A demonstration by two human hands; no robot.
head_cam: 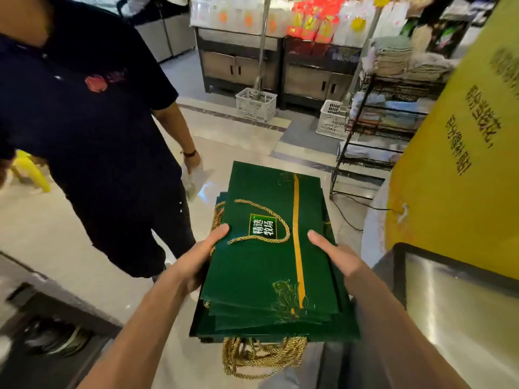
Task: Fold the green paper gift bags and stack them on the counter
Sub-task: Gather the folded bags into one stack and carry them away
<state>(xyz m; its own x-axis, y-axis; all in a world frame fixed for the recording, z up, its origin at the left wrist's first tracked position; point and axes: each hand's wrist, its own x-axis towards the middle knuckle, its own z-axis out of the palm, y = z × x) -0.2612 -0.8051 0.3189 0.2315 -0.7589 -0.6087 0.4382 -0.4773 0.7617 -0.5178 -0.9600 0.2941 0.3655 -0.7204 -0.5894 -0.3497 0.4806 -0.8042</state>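
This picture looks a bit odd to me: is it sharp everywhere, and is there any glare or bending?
Head view: the bags, the left hand and the right hand are sharp; the person in the dark shirt is motion-blurred; the steel surface shows bright glare; the wide lens bends the edges, curving the yellow sign.

The pale tiled floor [247,136] carries dark display cabinets [236,67], a white plastic crate [256,104] at their foot, a second white crate [332,119] beside a black wire rack [362,160] of folded textiles, and a black cable [344,216] trailing near that rack. A person in dark clothes [98,122] stands on it at left. A black-rimmed steel counter [463,318] shows at lower right.
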